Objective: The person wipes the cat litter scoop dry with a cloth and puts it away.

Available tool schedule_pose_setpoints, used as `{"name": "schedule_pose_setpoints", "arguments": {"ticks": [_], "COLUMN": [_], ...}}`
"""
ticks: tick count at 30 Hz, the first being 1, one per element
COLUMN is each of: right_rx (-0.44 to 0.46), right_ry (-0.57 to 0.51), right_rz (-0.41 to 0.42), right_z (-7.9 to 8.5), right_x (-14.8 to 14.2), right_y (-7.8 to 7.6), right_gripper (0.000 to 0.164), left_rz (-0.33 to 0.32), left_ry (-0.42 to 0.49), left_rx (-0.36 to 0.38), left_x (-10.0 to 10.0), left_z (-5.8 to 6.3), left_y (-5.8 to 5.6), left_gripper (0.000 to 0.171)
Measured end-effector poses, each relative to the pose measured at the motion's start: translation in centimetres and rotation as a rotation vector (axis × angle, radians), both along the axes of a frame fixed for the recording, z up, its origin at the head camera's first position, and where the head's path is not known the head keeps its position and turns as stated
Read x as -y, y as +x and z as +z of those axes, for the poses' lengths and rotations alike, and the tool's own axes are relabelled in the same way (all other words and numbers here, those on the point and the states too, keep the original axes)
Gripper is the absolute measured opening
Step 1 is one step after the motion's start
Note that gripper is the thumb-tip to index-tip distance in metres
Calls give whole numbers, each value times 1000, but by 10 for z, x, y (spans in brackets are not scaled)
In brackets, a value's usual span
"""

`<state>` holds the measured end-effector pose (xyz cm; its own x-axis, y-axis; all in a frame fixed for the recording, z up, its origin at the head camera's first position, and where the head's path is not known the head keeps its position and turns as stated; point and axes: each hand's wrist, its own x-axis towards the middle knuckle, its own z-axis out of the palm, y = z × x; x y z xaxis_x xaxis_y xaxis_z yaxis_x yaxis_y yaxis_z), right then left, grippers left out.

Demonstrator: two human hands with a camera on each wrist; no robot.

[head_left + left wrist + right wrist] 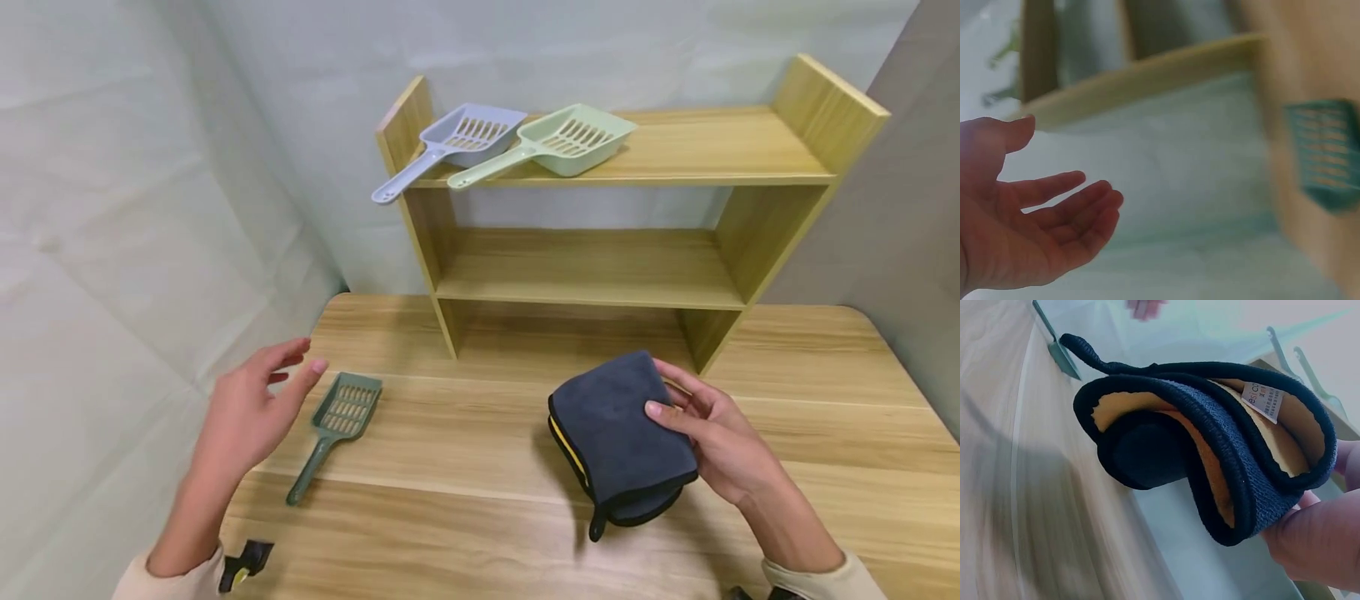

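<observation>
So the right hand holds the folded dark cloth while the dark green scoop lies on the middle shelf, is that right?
Not quite: the dark green scoop lies on the table, not on the middle shelf, as the head view shows. The right hand does hold the folded dark cloth.

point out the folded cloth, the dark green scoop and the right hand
Folded cloth [622, 425]: head view, dark upper face.
Dark green scoop [337, 430]: head view, pan near handle.
Right hand [723, 442]: head view, base of the thumb.
</observation>
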<state>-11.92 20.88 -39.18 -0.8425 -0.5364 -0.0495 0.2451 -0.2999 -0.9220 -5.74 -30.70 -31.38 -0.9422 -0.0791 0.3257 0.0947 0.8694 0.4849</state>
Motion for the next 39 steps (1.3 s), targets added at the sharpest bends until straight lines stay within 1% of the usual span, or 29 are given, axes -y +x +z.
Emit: {"name": "schedule_pose_setpoints", "arguments": {"ticks": [3, 7, 11, 16, 22, 26, 32, 39], "right_rx": [-6, -5, 2, 4, 3, -2, -5, -6], "right_ry": [-2, -4, 0, 1, 2, 5, 16, 23], "right_rz": [-1, -4, -8, -11, -8, -9, -17, -16], "right_z": [1, 2, 3, 2, 1, 1, 1, 0], "right_x": [-1, -1, -1, -1, 0, 1, 3, 4], "right_y": [-1, -1, -1, 1, 2, 3, 2, 3], "right_gripper": [58, 59, 59, 59, 58, 58, 59, 58], "left_rz": [28, 49, 62, 55, 56, 68, 83, 90], "left_ry": [0, 13, 31, 50, 67, 60, 28, 12], "left_rx": [33, 99, 184, 291, 377, 407, 406, 391], "left_x": [17, 32, 40, 45, 45, 44, 43, 43], "left_z": [-28, -58, -81, -102, -117, -123, -126, -130], "left_y": [11, 22, 30, 36, 38, 38, 38, 36], "left_gripper": [53, 55, 60, 67, 75, 75, 75, 70]}}
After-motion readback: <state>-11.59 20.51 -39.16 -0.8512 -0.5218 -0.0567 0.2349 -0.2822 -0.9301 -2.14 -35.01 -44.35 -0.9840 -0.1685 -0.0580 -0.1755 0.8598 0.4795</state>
